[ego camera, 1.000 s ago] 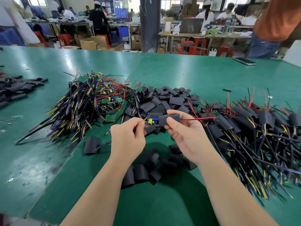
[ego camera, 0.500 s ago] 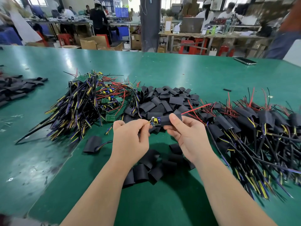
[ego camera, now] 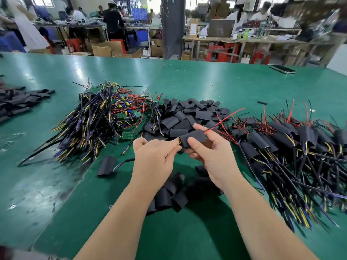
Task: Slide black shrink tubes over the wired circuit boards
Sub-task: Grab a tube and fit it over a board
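Shrink tube (ego camera: 195,137): black, flattened sleeve of matte, pliable plastic, held above the green table (ego camera: 187,77) between both hands. The right hand (ego camera: 212,156) pinches it, thumb in front and fingers behind. The left hand (ego camera: 155,158), fingers curled, pinches the wired circuit board (ego camera: 179,142) at the sleeve's left mouth. A thin red wire (ego camera: 223,120) leaves the right mouth, slanting up.

Half a second ago blue and yellow components showed at the left mouth; now only a yellow sliver shows.

Surroundings:
- loose shrink tubes (ego camera: 189,115) heaped just behind the hands
- bare boards with striped leads (ego camera: 93,124) at left
- sleeved boards (ego camera: 293,143) at right
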Action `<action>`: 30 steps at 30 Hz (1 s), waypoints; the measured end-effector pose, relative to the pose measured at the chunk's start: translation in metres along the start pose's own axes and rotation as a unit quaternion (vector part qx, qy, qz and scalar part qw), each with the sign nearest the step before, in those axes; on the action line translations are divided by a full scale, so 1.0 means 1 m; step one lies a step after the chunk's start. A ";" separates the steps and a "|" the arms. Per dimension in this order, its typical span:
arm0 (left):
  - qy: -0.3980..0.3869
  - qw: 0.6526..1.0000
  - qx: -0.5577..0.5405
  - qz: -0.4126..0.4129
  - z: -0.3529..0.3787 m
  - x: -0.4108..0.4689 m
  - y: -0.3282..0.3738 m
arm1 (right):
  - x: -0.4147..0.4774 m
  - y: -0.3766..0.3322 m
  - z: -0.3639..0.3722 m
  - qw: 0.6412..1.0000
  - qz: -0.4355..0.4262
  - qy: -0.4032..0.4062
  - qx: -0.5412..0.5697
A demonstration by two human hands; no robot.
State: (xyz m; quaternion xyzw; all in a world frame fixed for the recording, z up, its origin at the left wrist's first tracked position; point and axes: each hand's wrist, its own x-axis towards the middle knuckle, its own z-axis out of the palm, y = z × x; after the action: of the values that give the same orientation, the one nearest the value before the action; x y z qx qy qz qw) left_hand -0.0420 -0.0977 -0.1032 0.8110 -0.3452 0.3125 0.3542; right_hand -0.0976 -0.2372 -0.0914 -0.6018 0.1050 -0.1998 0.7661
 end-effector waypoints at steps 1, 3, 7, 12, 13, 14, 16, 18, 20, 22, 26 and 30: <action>-0.001 1.000 0.008 -0.003 0.000 0.001 -0.001 | 0.000 0.002 0.001 0.999 -0.010 -0.003 -0.047; -0.015 0.999 0.020 -0.027 -0.002 0.001 -0.002 | 0.000 0.004 0.003 0.995 -0.020 -0.012 -0.101; -0.019 0.995 -0.038 -0.090 -0.003 0.001 -0.003 | -0.002 0.004 0.007 0.999 -0.007 -0.012 -0.048; -0.037 0.985 -0.148 -0.082 -0.004 0.001 0.002 | -0.002 -0.010 0.010 0.977 0.075 0.049 0.196; -0.035 0.983 -0.166 -0.073 -0.005 0.001 0.003 | 0.000 -0.017 0.005 0.966 0.084 0.067 0.236; -0.026 0.981 -0.181 -0.068 -0.006 0.001 0.002 | 0.001 -0.025 -0.002 0.955 0.086 0.084 0.272; 0.001 0.977 -0.197 -0.083 -0.008 0.003 -0.002 | 0.004 -0.041 -0.021 0.939 0.069 0.126 0.311; 0.024 0.977 -0.175 -0.119 -0.010 0.004 -0.008 | 0.007 -0.052 -0.041 0.938 0.033 0.168 0.302; 0.034 0.978 -0.121 -0.168 -0.010 0.004 -0.017 | 0.008 -0.060 -0.058 0.942 0.000 0.224 0.251; 0.033 0.975 -0.030 -0.219 -0.010 0.005 -0.023 | 0.007 -0.062 -0.071 0.947 -0.046 0.289 0.133; 0.022 0.948 0.124 -0.293 -0.011 0.003 -0.031 | 0.005 -0.058 -0.092 0.880 -0.137 0.370 -0.265; -0.079 0.892 0.192 -0.400 -0.010 -0.001 -0.041 | 0.005 -0.055 -0.099 0.778 -0.139 0.353 -0.501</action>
State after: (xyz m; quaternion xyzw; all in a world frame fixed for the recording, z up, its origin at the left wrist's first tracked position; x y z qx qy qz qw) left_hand -0.0134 -0.0688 -0.1126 0.9548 0.0486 0.1392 0.2581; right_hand -0.1430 -0.3368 -0.0630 -0.7962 0.3686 -0.4214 0.2296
